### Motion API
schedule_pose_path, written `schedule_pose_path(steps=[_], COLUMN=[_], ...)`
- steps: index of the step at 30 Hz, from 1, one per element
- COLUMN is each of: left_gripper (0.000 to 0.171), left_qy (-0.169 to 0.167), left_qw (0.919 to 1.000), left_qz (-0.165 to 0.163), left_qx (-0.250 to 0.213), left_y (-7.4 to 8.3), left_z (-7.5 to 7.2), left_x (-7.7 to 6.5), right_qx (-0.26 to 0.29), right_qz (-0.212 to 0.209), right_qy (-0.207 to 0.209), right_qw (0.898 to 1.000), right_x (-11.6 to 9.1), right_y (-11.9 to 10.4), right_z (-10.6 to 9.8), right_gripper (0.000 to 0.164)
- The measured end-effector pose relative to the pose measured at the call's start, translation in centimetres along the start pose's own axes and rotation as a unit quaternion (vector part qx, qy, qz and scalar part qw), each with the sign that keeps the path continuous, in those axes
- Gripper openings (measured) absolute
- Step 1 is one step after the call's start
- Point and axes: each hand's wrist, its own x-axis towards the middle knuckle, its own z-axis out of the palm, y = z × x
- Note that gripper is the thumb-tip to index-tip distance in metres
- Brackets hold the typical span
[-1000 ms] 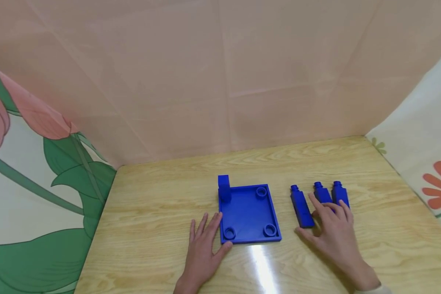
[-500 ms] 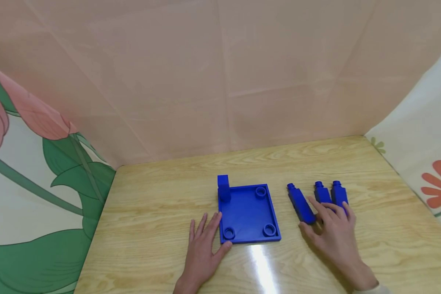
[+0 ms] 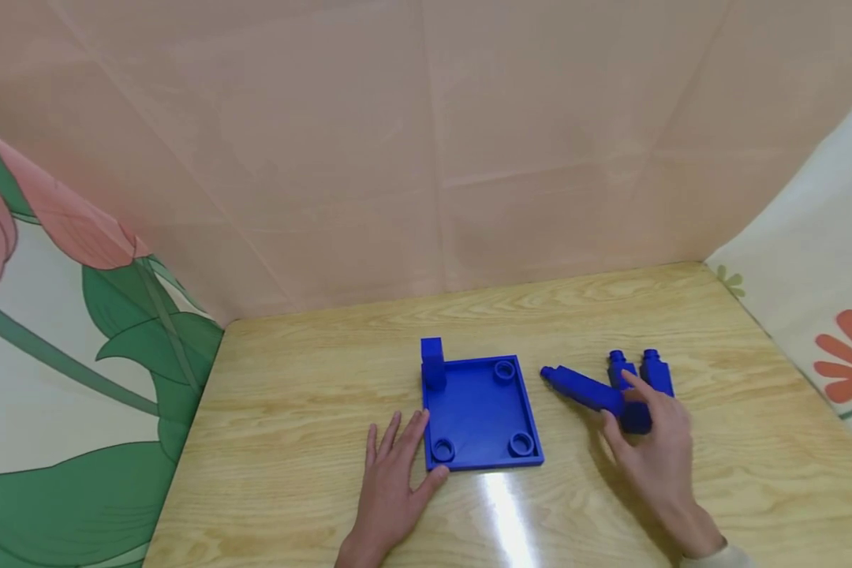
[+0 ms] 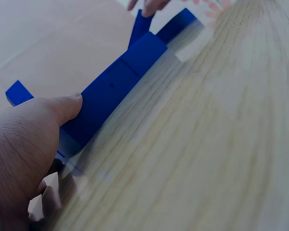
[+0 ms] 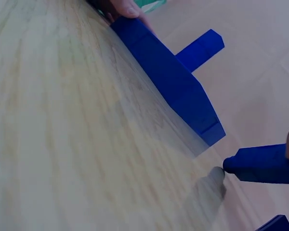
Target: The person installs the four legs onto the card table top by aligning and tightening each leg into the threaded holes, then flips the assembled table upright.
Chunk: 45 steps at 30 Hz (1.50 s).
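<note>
A blue square board (image 3: 479, 410) with a raised rim lies on the table. Round sockets (image 3: 504, 371) show at three of its corners, and a square post (image 3: 433, 364) stands upright at the far left one. My left hand (image 3: 394, 493) rests at the near left corner, index fingertip at the left side and thumb on the front side. Right of the board, my right hand (image 3: 656, 461) pinches a blue post with a threaded end (image 3: 581, 388) between thumb and fingers. This post is tilted, its narrow threaded end pointing left towards the board.
Two more blue threaded posts (image 3: 657, 375) lie side by side just beyond my right hand, partly hidden by it. A plain pink curtain (image 3: 426, 158) hangs behind the wooden table (image 3: 291, 394), with flower-printed cloth (image 3: 823, 315) at both sides.
The leftmost lying post has been taken up by my right hand and has swung round, its threaded end moving left. My left hand and the board have stayed put.
</note>
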Motion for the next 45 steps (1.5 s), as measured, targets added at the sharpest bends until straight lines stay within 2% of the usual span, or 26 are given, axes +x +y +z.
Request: schedule_pose_path(steps=[3,7,11,13,17,21,29,33,39,45], left_gripper=[0.08,0.08,0.08,0.08,0.08,0.079,0.078,0.078,0.079,0.079], left_qy=[0.005,0.008,0.014,0.018,0.02,0.023,0.027,0.024,0.022,0.021], left_qw=[1.0,0.9999,0.9998,0.9998,0.9996,0.9995,0.9994,0.9994,0.9996,0.9996], left_qz=[0.004,0.007,0.01,0.012,0.017,0.02,0.022,0.02,0.018,0.016], left_qx=[0.0,0.001,0.001,0.001,-0.004,-0.005,0.006,0.011,0.001,-0.004], left_y=[0.0,0.1,0.1,0.1,0.1,0.0,-0.1,-0.1,0.0,0.0], left_z=[0.1,0.1,0.0,0.0,0.0,0.0,0.2,0.3,0.2,0.1], left_x=[0.0,-0.1,-0.1,-0.1,-0.1,-0.2,-0.1,0.0,-0.1,-0.1], right_qx=[0.042,0.089,0.103,0.106,0.116,0.123,0.118,0.135,0.128,0.136], right_qz=[-0.02,-0.025,-0.024,-0.032,-0.055,-0.065,-0.092,-0.097,-0.089,-0.103], right_qy=[0.019,0.031,0.035,0.035,0.036,0.017,-0.044,-0.063,-0.092,-0.096], right_qw=[0.999,0.995,0.994,0.993,0.991,0.99,0.988,0.984,0.983,0.981], right_x=[0.2,0.4,1.0,1.6,3.4,5.7,9.2,10.1,10.7,11.2], right_y=[0.0,-0.2,-0.8,-1.2,-2.3,-3.4,-5.3,-6.2,-7.3,-7.8], right_z=[0.2,0.2,0.3,0.4,0.9,1.6,3.5,4.4,5.9,7.4], right_gripper=[0.052,0.039,0.038,0.034,0.035,0.032,0.041,0.044,0.049,0.048])
